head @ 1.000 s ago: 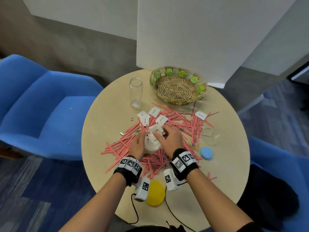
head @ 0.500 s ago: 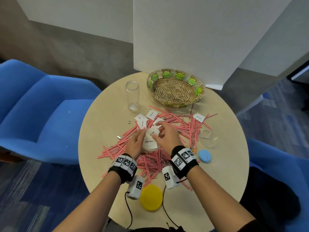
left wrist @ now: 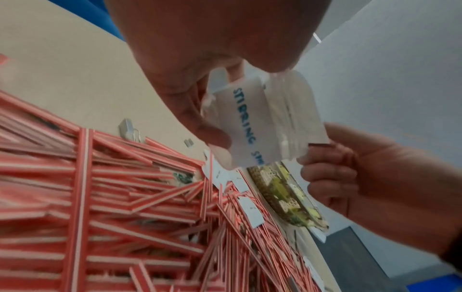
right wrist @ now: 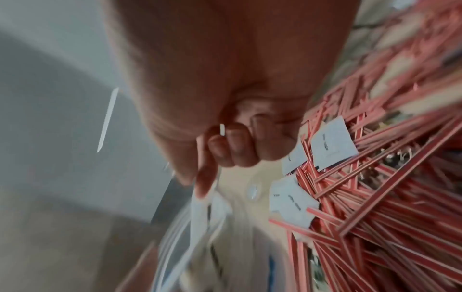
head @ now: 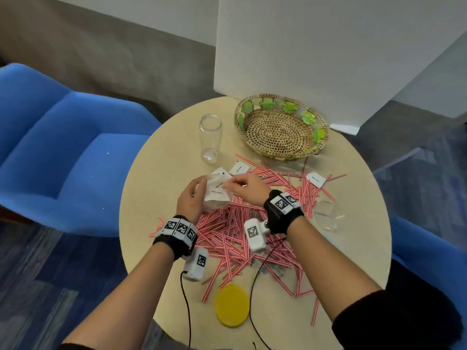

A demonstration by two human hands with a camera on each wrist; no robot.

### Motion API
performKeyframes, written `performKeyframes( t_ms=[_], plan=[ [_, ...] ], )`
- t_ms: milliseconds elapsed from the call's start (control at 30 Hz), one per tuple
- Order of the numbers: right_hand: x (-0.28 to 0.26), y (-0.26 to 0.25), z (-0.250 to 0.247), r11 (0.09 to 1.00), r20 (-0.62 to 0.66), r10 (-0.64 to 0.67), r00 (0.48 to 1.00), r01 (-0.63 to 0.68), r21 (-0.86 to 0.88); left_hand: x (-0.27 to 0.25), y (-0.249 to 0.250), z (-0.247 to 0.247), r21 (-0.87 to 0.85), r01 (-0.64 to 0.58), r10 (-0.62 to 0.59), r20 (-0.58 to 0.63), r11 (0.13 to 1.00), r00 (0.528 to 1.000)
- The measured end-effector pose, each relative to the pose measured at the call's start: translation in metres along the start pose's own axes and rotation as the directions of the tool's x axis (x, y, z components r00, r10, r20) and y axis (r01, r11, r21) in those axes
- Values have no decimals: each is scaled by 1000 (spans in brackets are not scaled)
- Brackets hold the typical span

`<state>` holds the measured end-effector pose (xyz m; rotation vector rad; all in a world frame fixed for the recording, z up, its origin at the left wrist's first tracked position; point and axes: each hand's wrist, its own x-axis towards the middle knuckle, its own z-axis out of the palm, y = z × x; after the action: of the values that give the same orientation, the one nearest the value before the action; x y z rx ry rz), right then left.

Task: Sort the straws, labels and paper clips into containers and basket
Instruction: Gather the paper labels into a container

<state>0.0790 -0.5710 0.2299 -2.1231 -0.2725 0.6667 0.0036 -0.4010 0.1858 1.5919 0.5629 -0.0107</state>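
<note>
A stack of white labels (head: pixel 217 195) (left wrist: pixel 262 122) is lifted over the far-left part of the pile of red-and-white straws (head: pixel 232 231). My left hand (head: pixel 199 189) grips the stack from the left, thumb and fingers around it. From the right, my right hand (head: pixel 235 184) (right wrist: pixel 230 146) pinches its top edge. Loose labels (head: pixel 238 168) (right wrist: pixel 332 144) lie at the pile's far edge, another label (head: pixel 316 178) lies further right. Small metal clips (left wrist: pixel 128 128) lie on the table by the straws. The woven basket (head: pixel 278 130) stands at the back.
A tall clear jar (head: pixel 210 137) stands left of the basket. A small clear container (head: pixel 328 215) sits right of the straws, and a yellow lid (head: pixel 232 308) lies near the round table's front edge. Blue chairs (head: pixel 63 160) flank the table.
Both hands have carried the label stack away from me and a little left, higher over the straws. The right hand now pinches the stack's top edge.
</note>
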Motion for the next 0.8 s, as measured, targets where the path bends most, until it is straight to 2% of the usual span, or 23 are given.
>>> performKeyframes(
  t_ms=[67, 133, 200, 267, 367, 433, 567, 667, 733, 800],
  plan=[
    [24, 13, -11, 997, -144, 45, 988, -36, 64, 15, -1, -7, 12, 5, -4, -55, 1000, 998],
    [50, 30, -17, 992, -307, 89, 947, -112, -55, 29, -1, -13, 44, -9, 13, -91, 999, 996],
    [72, 49, -17, 956, -355, 141, 924, -221, -194, 41, -2, -17, 57, -23, 28, -97, 998, 995],
    [87, 63, -13, 927, -332, 159, 930, -256, -273, 50, -6, -19, 26, -2, 4, -92, 1000, 996],
    [103, 71, -5, 879, -290, 59, 955, -187, -438, 55, -19, -20, -7, 57, -58, -92, 998, 994],
    [111, 70, -2, 850, -300, 53, 953, -200, -487, 53, -29, -22, -26, 83, -85, -109, 996, 990],
    [120, 64, -10, 867, -255, 194, 947, -287, -408, 54, -42, -27, -87, 139, -151, -148, 986, 977],
    [123, 62, -21, 853, -237, 290, 927, -363, -374, 52, -32, -25, -167, 159, -188, -176, 973, 966],
    [123, 58, -27, 869, -260, 290, 921, -367, -332, 53, -30, -24, -213, 148, -189, -192, 966, 963],
    [118, 54, -31, 916, -222, 274, 936, -324, -236, 54, -30, -24, -227, 144, -190, -193, 963, 963]
  ],
)
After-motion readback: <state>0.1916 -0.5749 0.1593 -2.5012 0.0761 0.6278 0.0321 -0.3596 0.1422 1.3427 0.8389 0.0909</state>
